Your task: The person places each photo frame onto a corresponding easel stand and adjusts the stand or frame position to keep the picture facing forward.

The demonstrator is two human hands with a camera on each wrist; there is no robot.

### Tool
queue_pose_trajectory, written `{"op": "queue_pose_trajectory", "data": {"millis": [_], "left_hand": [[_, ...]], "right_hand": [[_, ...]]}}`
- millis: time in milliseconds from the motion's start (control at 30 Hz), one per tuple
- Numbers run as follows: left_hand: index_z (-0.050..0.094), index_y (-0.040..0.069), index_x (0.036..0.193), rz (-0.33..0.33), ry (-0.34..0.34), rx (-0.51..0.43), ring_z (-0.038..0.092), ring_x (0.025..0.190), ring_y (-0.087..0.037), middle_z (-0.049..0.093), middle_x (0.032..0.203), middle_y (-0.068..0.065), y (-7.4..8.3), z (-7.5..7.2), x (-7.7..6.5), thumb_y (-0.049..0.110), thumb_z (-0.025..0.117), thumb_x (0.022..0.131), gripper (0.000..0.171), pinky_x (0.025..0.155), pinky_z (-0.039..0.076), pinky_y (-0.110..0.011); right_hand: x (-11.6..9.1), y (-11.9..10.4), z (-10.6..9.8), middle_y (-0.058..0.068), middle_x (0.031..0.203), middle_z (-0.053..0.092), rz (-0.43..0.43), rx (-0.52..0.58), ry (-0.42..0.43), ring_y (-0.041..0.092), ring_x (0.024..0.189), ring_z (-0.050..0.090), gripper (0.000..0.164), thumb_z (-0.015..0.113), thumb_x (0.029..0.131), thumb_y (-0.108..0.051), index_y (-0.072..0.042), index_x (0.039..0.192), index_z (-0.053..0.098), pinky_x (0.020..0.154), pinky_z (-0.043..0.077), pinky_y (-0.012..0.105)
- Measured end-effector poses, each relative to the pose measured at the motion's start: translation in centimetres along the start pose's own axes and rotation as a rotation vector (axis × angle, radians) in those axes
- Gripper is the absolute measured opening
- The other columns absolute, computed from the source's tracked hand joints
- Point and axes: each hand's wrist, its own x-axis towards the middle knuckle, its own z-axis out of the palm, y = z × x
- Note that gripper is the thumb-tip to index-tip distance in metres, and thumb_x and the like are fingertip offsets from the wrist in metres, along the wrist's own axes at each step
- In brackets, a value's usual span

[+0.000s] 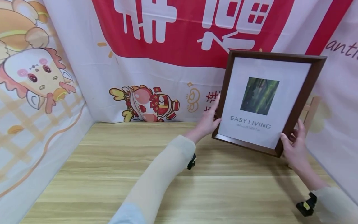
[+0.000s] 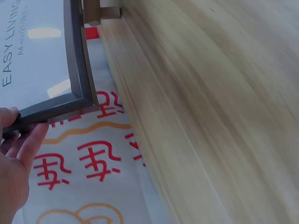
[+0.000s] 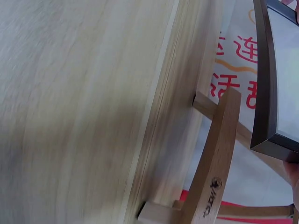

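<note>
A dark brown picture frame (image 1: 293,84) with a white mat, a small green picture and the printed words EASY LIVING is held up over the back right of the table, slightly tilted. My left hand (image 1: 205,123) grips its left edge, thumb on the front. At the lower right edge, my right hand (image 1: 296,147) holds it the same way. Behind the frame stands a light wooden easel stand (image 1: 311,109), mostly hidden in the head view. The right wrist view shows more of the stand (image 3: 212,163), with the frame's lower corner (image 3: 271,142) above its crossbar.
The wood-grain table (image 1: 139,174) spreads to the left and front. A printed cloth with red and white lettering (image 1: 195,40) hangs along the back edge, with similar cloths on the left side (image 1: 33,93) and the right (image 1: 335,124). Dark wrist cameras (image 1: 306,205) sit on both wrists.
</note>
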Motion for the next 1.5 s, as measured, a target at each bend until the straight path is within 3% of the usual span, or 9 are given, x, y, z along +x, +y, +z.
{"op": "queue_pose_trajectory", "data": {"millis": [333,400,533,633,800,967,1067,1300,1500], "left_hand": [[-0.020,0.056,0.143,-0.081,-0.158,-0.180,0.058,0.102,-0.022,0.027,0.157,-0.002,1.8,1.3,1.2,-0.010,0.063,0.086,0.121,0.064,0.053,-0.021],[-0.020,0.054,0.144,-0.067,-0.157,-0.180,0.055,0.109,-0.021,0.021,0.159,0.002,1.8,1.6,1.5,-0.011,0.061,0.087,0.119,0.064,0.052,-0.021],[-0.019,0.044,0.149,-0.005,-0.109,-0.106,0.057,0.101,-0.021,0.013,0.161,0.005,1.9,2.0,2.2,-0.009,0.061,0.088,0.114,0.065,0.052,-0.022],[-0.018,0.036,0.152,0.034,-0.079,-0.065,0.053,0.114,-0.020,0.006,0.162,0.005,2.2,2.6,2.7,-0.008,0.062,0.088,0.112,0.080,0.051,-0.022],[-0.014,0.028,0.155,0.061,-0.050,0.000,0.039,0.133,-0.018,0.013,0.161,0.001,3.0,3.8,3.5,-0.007,0.065,0.087,0.110,0.099,0.042,-0.023],[-0.021,0.035,0.151,0.050,-0.053,0.026,0.060,0.095,-0.019,0.019,0.160,0.001,3.8,5.2,3.8,-0.004,0.064,0.089,0.112,0.078,0.050,-0.019],[-0.020,0.036,0.151,0.058,-0.042,0.000,0.059,0.079,-0.016,0.020,0.160,0.002,4.1,5.9,4.0,-0.004,0.064,0.089,0.112,0.068,0.049,-0.017],[-0.008,0.027,0.156,0.120,-0.022,-0.067,0.062,0.091,-0.016,0.017,0.161,0.004,4.1,7.4,4.1,-0.006,0.062,0.090,0.102,0.083,0.048,-0.015],[0.017,0.023,0.156,0.077,0.018,-0.136,0.051,0.123,-0.014,0.046,0.145,-0.004,4.0,8.3,4.0,-0.006,0.064,0.088,0.088,0.100,0.038,-0.017]], "right_hand": [[0.4,1.1,-2.0,-0.013,0.107,0.048,0.067,-0.014,0.084,-0.001,0.093,0.050,0.071,0.050,0.094,0.004,-0.020,0.154,0.023,0.078,0.041,0.006],[0.4,1.2,-2.2,-0.013,0.105,0.048,0.057,-0.011,0.098,-0.001,0.092,0.051,0.071,0.051,0.093,0.005,-0.020,0.154,0.024,0.077,0.041,0.006],[0.7,1.2,-2.4,-0.010,0.101,0.050,-0.001,-0.007,0.125,0.000,0.090,0.053,0.072,0.052,0.091,0.008,-0.020,0.153,0.026,0.075,0.043,0.005],[0.9,1.1,-2.8,-0.010,0.100,0.050,-0.028,-0.018,0.153,0.000,0.088,0.053,0.071,0.053,0.091,0.008,-0.020,0.152,0.027,0.073,0.043,0.005],[0.8,1.3,-3.6,-0.008,0.101,0.048,-0.028,-0.030,0.199,0.000,0.087,0.052,0.070,0.053,0.091,0.006,-0.018,0.151,0.027,0.073,0.043,0.004],[0.4,2.1,-4.6,-0.007,0.101,0.047,-0.019,-0.033,0.241,0.001,0.087,0.052,0.069,0.052,0.092,0.006,-0.018,0.151,0.026,0.074,0.043,0.005],[0.2,2.4,-5.0,-0.008,0.100,0.046,-0.008,-0.046,0.261,0.001,0.087,0.051,0.068,0.052,0.092,0.005,-0.019,0.150,0.026,0.074,0.043,0.005],[-0.4,2.9,-6.1,-0.008,0.099,0.045,0.040,-0.083,0.274,-0.001,0.085,0.051,0.067,0.052,0.093,0.003,-0.020,0.150,0.026,0.073,0.042,0.003],[-0.5,3.1,-6.6,-0.011,0.099,0.047,0.036,-0.120,0.268,-0.004,0.085,0.051,0.068,0.053,0.092,0.004,-0.019,0.150,0.027,0.075,0.043,0.005]]}}
